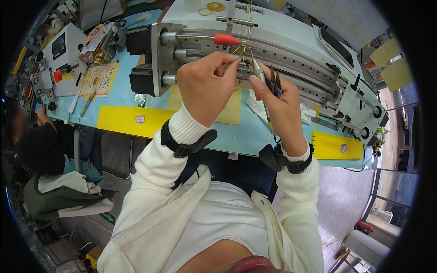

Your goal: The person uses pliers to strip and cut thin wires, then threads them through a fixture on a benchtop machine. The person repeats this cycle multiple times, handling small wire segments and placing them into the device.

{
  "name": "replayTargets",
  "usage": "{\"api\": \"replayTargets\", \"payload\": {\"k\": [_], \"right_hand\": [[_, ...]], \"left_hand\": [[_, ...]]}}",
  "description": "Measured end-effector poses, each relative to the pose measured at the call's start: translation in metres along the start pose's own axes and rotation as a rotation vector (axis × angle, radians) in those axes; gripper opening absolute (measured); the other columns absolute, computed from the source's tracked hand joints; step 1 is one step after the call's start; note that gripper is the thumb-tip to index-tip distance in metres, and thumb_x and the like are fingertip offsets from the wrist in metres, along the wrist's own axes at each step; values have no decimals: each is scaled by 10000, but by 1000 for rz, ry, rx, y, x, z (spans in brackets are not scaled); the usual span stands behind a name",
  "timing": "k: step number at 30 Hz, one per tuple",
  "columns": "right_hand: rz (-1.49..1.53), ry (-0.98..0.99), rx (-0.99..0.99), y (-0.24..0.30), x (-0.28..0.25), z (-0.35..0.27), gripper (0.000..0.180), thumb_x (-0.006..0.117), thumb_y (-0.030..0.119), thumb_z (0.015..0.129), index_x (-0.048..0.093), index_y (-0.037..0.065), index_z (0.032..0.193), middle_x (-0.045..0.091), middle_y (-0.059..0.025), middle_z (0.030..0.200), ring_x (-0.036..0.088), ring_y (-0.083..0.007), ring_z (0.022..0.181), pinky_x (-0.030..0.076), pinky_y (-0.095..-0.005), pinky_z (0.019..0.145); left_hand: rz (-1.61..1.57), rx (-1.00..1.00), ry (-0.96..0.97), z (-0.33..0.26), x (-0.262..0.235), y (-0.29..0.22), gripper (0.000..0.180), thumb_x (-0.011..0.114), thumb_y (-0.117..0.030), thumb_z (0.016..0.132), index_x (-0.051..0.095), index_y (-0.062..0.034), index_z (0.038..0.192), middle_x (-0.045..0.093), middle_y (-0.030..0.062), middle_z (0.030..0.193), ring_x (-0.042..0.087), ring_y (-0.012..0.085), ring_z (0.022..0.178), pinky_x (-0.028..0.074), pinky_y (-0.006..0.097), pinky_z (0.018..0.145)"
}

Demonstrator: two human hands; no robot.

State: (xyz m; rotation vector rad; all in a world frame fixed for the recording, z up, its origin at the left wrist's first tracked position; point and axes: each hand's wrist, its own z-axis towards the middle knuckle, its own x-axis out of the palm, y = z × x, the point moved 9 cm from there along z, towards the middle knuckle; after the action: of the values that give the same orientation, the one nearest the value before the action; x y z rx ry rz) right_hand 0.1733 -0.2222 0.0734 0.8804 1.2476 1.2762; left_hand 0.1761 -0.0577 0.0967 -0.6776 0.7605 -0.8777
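Observation:
My left hand (202, 86) is closed in a pinch, its fingertips right beside a bundle of thin yellow threads (243, 48). What lies between those fingertips is too small to make out. In my right hand (284, 107) is a silver pen-shaped tool (256, 69), its thin tip pointing up close to the threads. Dark pointed tweezers or snips (274, 82) also stick out between the fingers of that hand. Both hands are over the near rail of a long metal rail machine (291, 68). A red cone-shaped piece (226, 39) sits on its rod just left of the threads.
Black motors (142, 81) stand at the machine's left end, and a white end plate (364, 102) closes its right. Yellow strips (136, 120) line the table's front edge. Crumpled white tissue (257, 103) lies under my right hand. Another person (43, 145) sits at the left.

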Motion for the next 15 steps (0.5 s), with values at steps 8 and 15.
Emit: {"api": "replayTargets", "payload": {"k": [8,15], "right_hand": [[-38,183,91,-18,-2,-45,444,704,193,936,601,21,1333,574,-1,848,437,-82,726,404,-233,663],[-402,276,89,-85,24,-55,530,679,198,933,525,71,1424,577,-79,901,536,-175,794,463,-307,754]], "left_hand": [[102,12,-5,-18,-22,1,221,765,-27,762,729,-86,972,537,22,574,524,156,527,379,294,475],[231,367,-72,-64,-28,-22,254,714,43,679,702,-86,897,604,79,960,563,309,982,440,415,873]]}}
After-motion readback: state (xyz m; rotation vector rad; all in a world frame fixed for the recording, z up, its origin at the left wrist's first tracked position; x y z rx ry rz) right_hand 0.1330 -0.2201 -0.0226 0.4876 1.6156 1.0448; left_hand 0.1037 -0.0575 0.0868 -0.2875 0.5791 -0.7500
